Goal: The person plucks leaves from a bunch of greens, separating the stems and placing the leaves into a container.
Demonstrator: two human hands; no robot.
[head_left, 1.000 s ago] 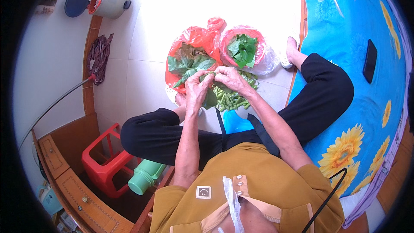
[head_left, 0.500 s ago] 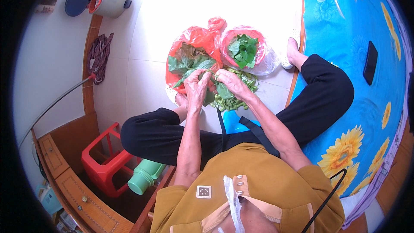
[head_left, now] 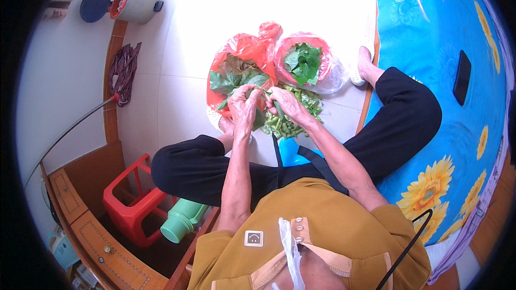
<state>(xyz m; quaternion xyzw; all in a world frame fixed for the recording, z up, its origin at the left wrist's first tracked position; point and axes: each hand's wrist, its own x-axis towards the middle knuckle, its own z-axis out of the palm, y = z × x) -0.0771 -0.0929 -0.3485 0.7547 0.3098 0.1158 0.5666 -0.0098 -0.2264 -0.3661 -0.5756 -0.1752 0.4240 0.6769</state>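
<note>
Left hand [head_left: 243,106] and right hand [head_left: 287,104], close together, each have a pinching grip on leafy greens [head_left: 278,110] above green pods [head_left: 285,127] on the floor [head_left: 183,102], where a steady left and small, gentle right-hand movements should best spare the leaves

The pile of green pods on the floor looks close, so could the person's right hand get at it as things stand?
Probably yes: the right hand hovers by the pile of green pods with nothing visible blocking the way, though it is occupied pinching a leafy green stem.
</note>
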